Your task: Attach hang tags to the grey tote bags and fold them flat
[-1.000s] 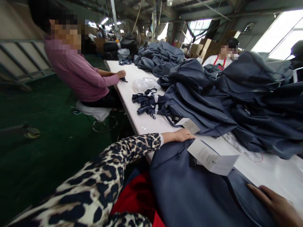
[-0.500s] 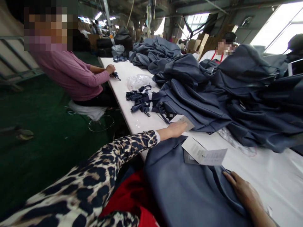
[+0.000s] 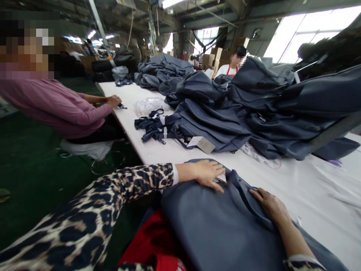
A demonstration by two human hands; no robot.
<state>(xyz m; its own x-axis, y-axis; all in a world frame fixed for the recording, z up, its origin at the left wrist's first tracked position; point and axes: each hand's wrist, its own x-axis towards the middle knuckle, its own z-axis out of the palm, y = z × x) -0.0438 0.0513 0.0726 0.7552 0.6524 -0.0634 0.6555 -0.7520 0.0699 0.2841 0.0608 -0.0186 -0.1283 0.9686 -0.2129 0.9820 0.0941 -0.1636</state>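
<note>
Bag (image 3: 222, 229), navy and slack, overhangs the worktop (image 3: 301, 177), seemingly steadied by the left hand (image 3: 207, 174), fingers spread; remotely, I cannot tell whether the right hand (image 3: 272, 207) grips it.

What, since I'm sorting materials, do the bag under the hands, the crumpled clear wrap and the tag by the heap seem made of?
Dark-blue bag: perhaps coated fabric or leather, satin finish, from its smooth surface and soft highlights.
Clear wrap: likely thin glossy plastic, given its bright, translucent folds.
Folded tag: probably matte card; its panels look stiff and flat.
</note>
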